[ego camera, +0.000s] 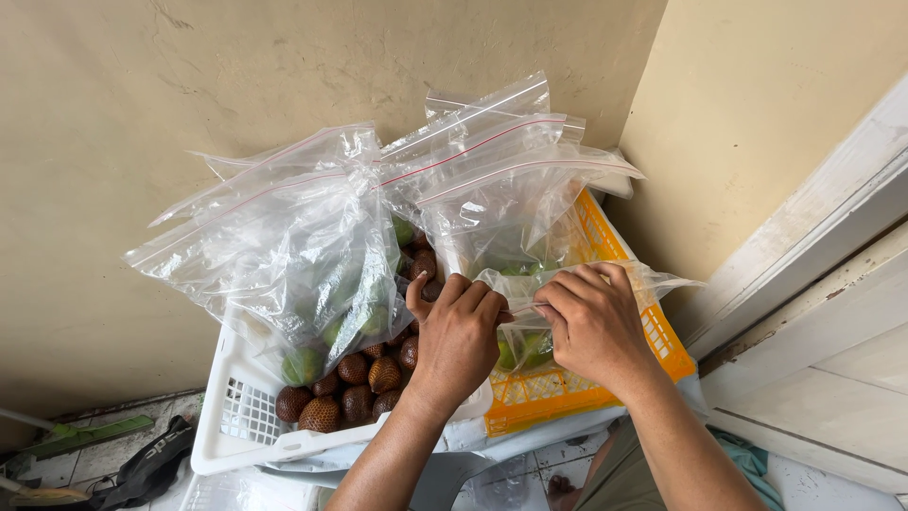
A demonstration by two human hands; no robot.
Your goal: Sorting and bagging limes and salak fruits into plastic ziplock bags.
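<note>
Left hand (461,333) and right hand (594,322) both pinched closed on the top edge of a small clear zip bag (526,326), fingers bunched along the seal strip, thumbs meeting between them. The bag hangs just under both grips, over the orange basket (567,383), with green fruit (520,352) showing through at the bottom. Thin plastic looks soft, slick, easy to tear; fruit likely gives it some weight, so hold at the stiffer zip edge, not the film. Left of the left grip: white basket (236,416) with brown scaly fruit (352,388). Above both grips: bigger filled zip bags (312,246), standing up, open tops. Behind them a beige wall (142,114); right of the right grip, a white door frame (813,284).
</note>
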